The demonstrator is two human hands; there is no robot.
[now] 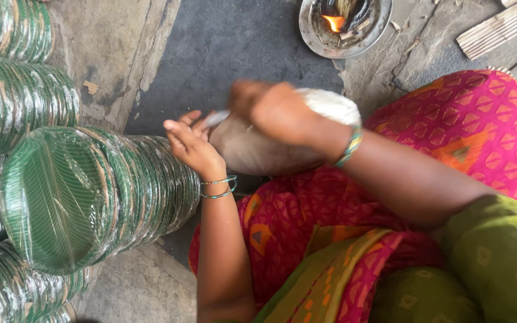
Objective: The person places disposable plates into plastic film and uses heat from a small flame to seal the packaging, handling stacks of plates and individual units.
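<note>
Resting on the person's lap, the white bundle sits beside a wrapped stack of green plates. The right hand is blurred on top of it, its grip closed on the bundle's end. The left hand touches its side, fingers loosely apart. A small flame burns in a metal dish on the floor.

Left hand is raised with fingers loosely spread, while the blurred right hand crosses over, grip curled.
</note>
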